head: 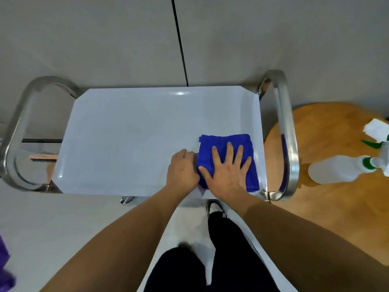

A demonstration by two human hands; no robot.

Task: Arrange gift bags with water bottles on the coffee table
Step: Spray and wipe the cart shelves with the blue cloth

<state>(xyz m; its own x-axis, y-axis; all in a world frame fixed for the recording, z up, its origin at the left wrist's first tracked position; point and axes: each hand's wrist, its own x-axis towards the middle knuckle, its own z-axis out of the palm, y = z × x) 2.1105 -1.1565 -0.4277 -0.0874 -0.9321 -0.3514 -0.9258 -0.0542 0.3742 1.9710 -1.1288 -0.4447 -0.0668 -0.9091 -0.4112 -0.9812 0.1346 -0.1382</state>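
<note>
While the surface [130, 131] was apparently being wiped before any gift bags, none visible, the blue cloth [225, 142] was pressed beneath the right hand's [226, 171] spread fingers [230, 151]; the left hand [182, 169] was curled at its edge, grip unclear.

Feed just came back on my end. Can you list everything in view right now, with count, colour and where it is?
coffee table: 1, glossy white top with chrome loop legs at each end, centre of view
cloth: 1, blue, folded, on the table's near right corner
spray bottle: 1, clear white with green trigger and collar, lying on the wooden surface at right
wooden surface: 1, brown, rounded, right of the table
white paper or cloth: 1, white, far right edge on the wooden surface
purple object: 1, blurred, lower left edge, cannot identify
left hand: 1, fingers curled at the cloth's left edge
right hand: 1, flat, fingers spread on the cloth
</note>
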